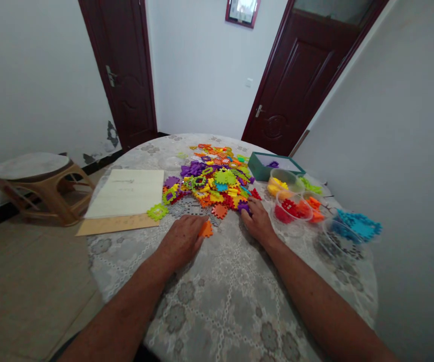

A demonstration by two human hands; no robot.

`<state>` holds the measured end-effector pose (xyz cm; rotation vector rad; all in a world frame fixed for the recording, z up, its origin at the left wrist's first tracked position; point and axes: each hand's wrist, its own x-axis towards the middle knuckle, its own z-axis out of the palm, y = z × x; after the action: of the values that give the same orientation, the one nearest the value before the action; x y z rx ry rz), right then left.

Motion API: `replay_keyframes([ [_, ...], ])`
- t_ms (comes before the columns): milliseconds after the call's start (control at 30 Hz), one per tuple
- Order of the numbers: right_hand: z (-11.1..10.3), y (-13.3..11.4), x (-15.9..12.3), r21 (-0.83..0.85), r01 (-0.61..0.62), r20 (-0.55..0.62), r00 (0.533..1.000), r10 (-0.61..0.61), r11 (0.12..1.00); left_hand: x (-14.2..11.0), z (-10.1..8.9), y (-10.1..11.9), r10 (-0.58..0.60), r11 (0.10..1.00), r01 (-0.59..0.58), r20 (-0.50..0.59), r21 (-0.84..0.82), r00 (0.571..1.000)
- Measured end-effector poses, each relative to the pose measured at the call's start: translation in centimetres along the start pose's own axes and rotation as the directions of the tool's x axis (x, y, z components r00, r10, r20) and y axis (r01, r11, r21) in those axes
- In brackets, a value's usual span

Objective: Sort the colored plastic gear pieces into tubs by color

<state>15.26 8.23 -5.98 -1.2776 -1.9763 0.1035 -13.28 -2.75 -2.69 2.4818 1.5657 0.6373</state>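
A heap of bright plastic interlocking pieces (215, 181) lies in the middle of a round table covered by a patterned cloth (224, 296). My left hand (181, 239) rests palm down at the heap's near edge, its fingers closed over an orange piece (206, 230). At the near right edge of the heap, my right hand (257, 221) has its fingertips curled on a purple piece (244, 206). Another orange piece (220, 210) lies between the two hands.
Clear tubs hold sorted pieces at the right: yellow (282, 182), red (292, 207), orange (314, 203), blue (352, 226). A green box (269, 165) sits behind them. Paper sheets (126, 193) lie at the left. A wooden stool (38, 181) stands beside the table.
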Motion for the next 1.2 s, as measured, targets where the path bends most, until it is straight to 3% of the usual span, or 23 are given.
replay_keyframes([
  [167, 0.0, -0.1, 0.1, -0.060, -0.037, 0.053, 0.998, 0.040, 0.998, 0.1, 0.3, -0.4, 0.018, 1.000, -0.018, -0.027, 0.001, 0.999],
  [567, -0.2, -0.8, -0.6, -0.179, -0.068, 0.038, 0.996, 0.076, 0.982, 0.1, 0.5, -0.6, 0.039, 0.999, -0.039, -0.079, -0.003, 0.996],
  [867, -1.4, -2.8, -1.2, 0.100, -0.031, 0.061, 0.998, 0.025, 0.995, 0.1, 0.7, -0.8, 0.055, 0.996, -0.065, -0.170, -0.054, 0.984],
  [1033, -1.8, -5.7, -2.1, 0.262, -0.008, 0.154, 0.987, -0.033, 0.965, 0.2, 1.0, -1.0, 0.082, 0.989, -0.106, -0.209, -0.107, 0.975],
  [1133, -1.8, -7.7, -2.7, 0.362, 0.042, 0.223, 0.966, -0.131, 0.931, 0.4, 0.2, -0.3, 0.045, 0.978, -0.083, -0.200, -0.189, 0.979],
  [1200, -1.8, -8.8, -3.1, 0.439, 0.013, 0.281, 0.948, -0.151, 0.898, 0.4, -0.5, 0.5, 0.004, 0.967, -0.049, -0.176, -0.251, 0.984],
])
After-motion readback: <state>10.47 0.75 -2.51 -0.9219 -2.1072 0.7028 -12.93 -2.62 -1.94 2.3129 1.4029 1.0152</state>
